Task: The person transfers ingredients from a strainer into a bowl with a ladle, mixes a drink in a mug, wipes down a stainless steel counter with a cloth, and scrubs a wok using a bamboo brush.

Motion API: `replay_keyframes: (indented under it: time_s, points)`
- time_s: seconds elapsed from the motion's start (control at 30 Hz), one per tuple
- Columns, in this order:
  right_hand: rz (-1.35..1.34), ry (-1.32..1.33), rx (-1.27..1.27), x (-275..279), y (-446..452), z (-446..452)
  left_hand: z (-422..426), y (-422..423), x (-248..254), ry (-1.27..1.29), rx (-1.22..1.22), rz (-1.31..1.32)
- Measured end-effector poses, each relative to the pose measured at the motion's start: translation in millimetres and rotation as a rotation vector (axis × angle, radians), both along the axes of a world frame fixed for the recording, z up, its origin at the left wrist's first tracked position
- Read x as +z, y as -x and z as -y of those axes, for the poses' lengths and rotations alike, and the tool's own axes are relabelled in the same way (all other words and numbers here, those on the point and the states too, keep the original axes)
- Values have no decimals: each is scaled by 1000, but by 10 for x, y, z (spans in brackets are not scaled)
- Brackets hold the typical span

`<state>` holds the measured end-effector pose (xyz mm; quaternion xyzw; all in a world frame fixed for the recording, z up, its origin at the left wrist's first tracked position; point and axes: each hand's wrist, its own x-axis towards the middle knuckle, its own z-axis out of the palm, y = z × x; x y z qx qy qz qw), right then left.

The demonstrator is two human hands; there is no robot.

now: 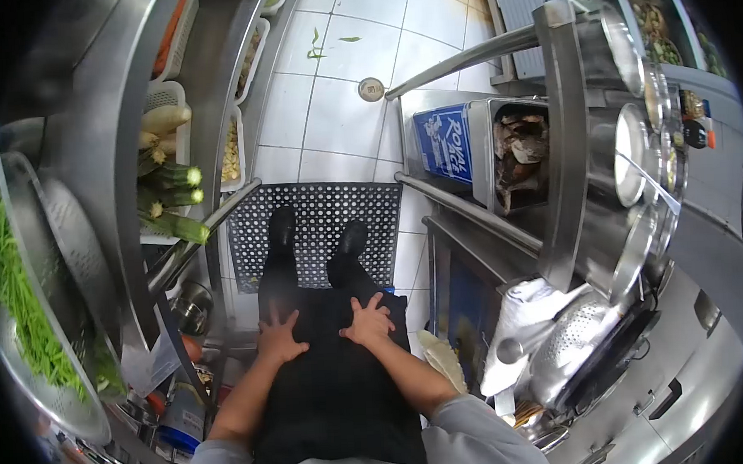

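Both hands lie on the black apron over the thighs. My left hand (281,337) rests on the left side of the apron (328,383), fingers spread, holding nothing. On the right side of it is my right hand (369,322), its fingers also apart and empty. The two hands do not touch each other. Beyond them, two black shoes (354,239) stand on a black perforated mat (312,201).
Green vegetables (175,195) in a white basket and a colander of green beans (26,305) are at left. At right, a metal rack (562,141) stands by a tin (484,148) holding dark food, metal pots (629,154) and a white cloth (525,325). A round lid (371,88) lies on the tiles.
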<state>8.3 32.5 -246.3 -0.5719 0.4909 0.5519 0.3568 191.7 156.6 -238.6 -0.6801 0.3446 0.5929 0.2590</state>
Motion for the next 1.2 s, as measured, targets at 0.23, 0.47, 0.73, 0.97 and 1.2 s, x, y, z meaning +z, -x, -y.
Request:
replay_keyframes:
  time_s: [0.23,0.47,0.73,0.97,1.2]
  points:
    - [47,109,-12,-174,76,-81,-6,67,-124,62,97,60]
    - [72,123,5,-326,72,-135,-54,85,-193,81,93,88]
    - [36,150,-20,-294,-4,-162,-238,-33,-198,105,128,38]
    - [393,97,-227,-64,701,-205,-469,-348,161,152,218,-80]
    - [441,-2,-479,603,1038,248,-409,-811,612,420,294,-1]
